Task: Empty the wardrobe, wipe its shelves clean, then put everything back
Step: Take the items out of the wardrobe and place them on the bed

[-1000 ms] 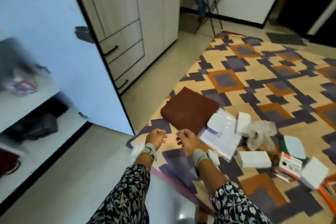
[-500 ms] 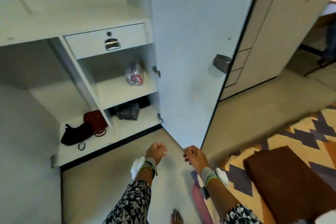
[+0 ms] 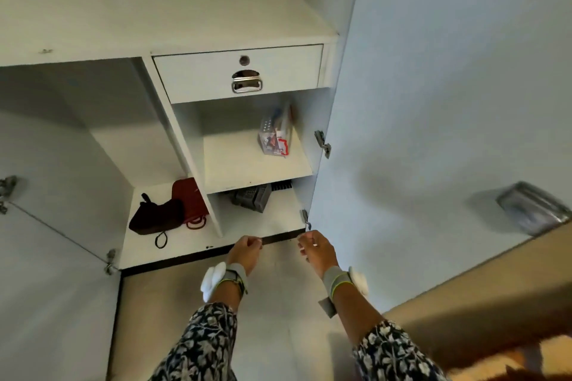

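The white wardrobe (image 3: 173, 25) stands open before me. A clear packet (image 3: 274, 137) with red print leans in the right corner of the middle shelf (image 3: 244, 164). Below it lies a grey basket-like item (image 3: 252, 198). In the bottom left compartment a dark bag (image 3: 154, 219) lies against a red bag (image 3: 189, 198). My left hand (image 3: 246, 252) and right hand (image 3: 317, 249) hover side by side just in front of the wardrobe's bottom edge. Both are curled into fists and hold nothing.
A shut drawer (image 3: 238, 74) with a metal handle sits above the middle shelf. The right door (image 3: 433, 102) stands open beside my right hand, its handle (image 3: 532, 208) far right. The left door (image 3: 46, 272) is open too. A patterned rug's edge (image 3: 526, 362) shows bottom right.
My view has swung from the rug with the laid-out items to the open wardrobe and moved closer. Both hands stay curled and empty in front of me.
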Demonstrator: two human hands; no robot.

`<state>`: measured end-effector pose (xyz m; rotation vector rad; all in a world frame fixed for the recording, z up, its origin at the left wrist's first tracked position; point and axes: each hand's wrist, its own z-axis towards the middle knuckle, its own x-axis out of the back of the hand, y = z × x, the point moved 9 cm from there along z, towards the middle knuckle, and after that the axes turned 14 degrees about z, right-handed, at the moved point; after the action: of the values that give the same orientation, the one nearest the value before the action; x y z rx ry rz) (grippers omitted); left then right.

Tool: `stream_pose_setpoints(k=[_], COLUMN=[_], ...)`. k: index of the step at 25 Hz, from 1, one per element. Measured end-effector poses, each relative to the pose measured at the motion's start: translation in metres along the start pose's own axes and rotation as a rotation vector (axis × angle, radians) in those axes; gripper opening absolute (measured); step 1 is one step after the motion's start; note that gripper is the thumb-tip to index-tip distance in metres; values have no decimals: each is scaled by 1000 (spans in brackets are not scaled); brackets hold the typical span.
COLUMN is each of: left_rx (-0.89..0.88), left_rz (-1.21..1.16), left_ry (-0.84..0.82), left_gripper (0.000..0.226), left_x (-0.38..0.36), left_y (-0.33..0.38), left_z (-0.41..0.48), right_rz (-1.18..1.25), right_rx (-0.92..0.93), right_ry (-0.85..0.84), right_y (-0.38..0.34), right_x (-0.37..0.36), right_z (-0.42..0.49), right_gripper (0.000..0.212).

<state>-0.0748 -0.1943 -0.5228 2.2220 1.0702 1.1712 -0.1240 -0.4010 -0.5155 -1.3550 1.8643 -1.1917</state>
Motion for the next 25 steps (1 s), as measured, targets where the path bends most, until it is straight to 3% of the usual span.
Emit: stream_pose_setpoints(k=[9,13,18,25], left_rx=[31,19,64,133], left_rz=[-58,33,-18,3], left_ry=[-24,-27,-47,8], left_gripper=[16,54,34,22], left_x=[42,55,55,42], left_y=[58,92,110,139], left_z=[184,241,291,344], right_rz=[-2,0,-64,-232], right_rx=[-21,-18,43,72], right_ry=[53,84,89,79], right_y=[-66,-95,-118,-147], right_x=[-57,-79,-95,-108], right_z=[157,217,294,393], right_gripper=[5,8,8,44])
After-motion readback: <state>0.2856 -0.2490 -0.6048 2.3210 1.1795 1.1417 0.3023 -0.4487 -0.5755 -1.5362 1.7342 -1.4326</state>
